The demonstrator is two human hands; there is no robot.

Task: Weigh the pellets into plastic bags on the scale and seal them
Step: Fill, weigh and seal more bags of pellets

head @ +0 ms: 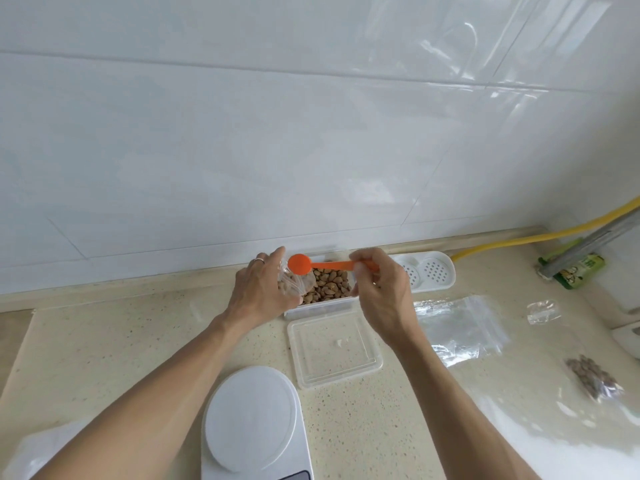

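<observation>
My left hand grips a small clear plastic bag with some brown pellets in it, held over the left end of a clear container of pellets. My right hand pinches the handle of an orange spoon, whose bowl hovers at the bag's mouth. The white scale lies near me with nothing on its round plate. A filled bag of pellets rests at the right.
The container's clear lid lies just in front of the container. Empty plastic bags lie to the right. A white perforated tray sits by the wall, with a yellow hose and a green packet beyond.
</observation>
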